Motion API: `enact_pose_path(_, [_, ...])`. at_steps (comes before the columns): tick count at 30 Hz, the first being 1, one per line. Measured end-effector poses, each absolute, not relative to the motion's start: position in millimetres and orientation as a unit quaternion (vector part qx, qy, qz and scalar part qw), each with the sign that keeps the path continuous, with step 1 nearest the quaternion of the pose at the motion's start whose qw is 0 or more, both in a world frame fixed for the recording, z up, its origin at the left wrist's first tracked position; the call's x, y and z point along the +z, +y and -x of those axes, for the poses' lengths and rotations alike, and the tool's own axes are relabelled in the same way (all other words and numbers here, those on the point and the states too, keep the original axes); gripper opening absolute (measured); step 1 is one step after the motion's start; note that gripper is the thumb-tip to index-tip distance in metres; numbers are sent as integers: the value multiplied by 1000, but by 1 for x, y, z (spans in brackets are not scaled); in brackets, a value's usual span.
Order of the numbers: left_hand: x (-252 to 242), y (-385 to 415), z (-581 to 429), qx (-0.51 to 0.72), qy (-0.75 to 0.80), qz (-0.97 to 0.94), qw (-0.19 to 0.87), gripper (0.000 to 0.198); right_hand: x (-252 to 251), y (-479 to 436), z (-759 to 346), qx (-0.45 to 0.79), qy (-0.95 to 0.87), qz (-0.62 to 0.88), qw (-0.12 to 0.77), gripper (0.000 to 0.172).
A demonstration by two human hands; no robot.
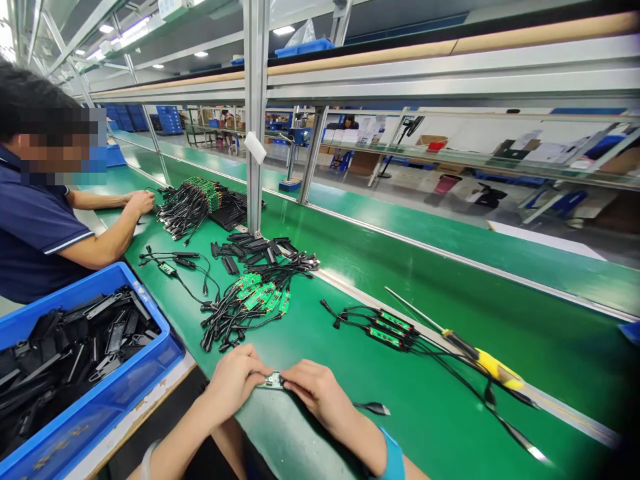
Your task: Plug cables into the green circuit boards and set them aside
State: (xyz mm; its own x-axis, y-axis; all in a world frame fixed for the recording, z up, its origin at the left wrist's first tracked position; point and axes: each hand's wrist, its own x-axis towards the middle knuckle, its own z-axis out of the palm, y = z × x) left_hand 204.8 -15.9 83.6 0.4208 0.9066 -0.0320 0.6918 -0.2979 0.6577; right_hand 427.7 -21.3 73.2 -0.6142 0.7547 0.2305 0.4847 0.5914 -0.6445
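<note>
Factory assembly line under ceiling lights: long green anti-static bench mat (450,393), with a brushed-aluminium post (256,113) rising at its far side. Far left, a co-worker in a navy polo shirt (35,233) stands or sits at the bench, the co-worker's hands (141,202) together just beside a heaped bundle of black cables with green circuit boards (200,207). Nearer, a blue plastic crate (100,293) holds loose black plastic parts (85,347). Mid-bench, a tangled pile of black leads with small green circuit boards (250,300) lies beyond the person's hands. Person's left hand (235,380) and right hand (320,393) are both closed in a pinch, gripping from either side a small silver-and-green circuit board (273,381), held low over the mat near its near edge. Black cable plug (373,408) lies just right of the right hand, which wears a blue wristband (393,457) at the wrist. Further right: three green boards on black leads (387,330), then a screwdriver with a yellow-and-black handle (480,357) lying along the far rail.
</note>
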Motion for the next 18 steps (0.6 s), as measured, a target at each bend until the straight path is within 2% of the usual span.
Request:
enact_pose_path(12, [81, -14, -205, 181, 517, -777, 311, 18, 72, -44, -411, -140, -932, 312, 123, 26])
enact_pose_path(15, [82, -14, -205, 179, 518, -776, 313, 18, 75, -41, -402, -152, -935, 315, 59, 20])
enact_pose_path(18, [83, -13, -206, 179, 513, -778, 315, 19, 83, -25, -409, -33, -937, 346, 44, 17])
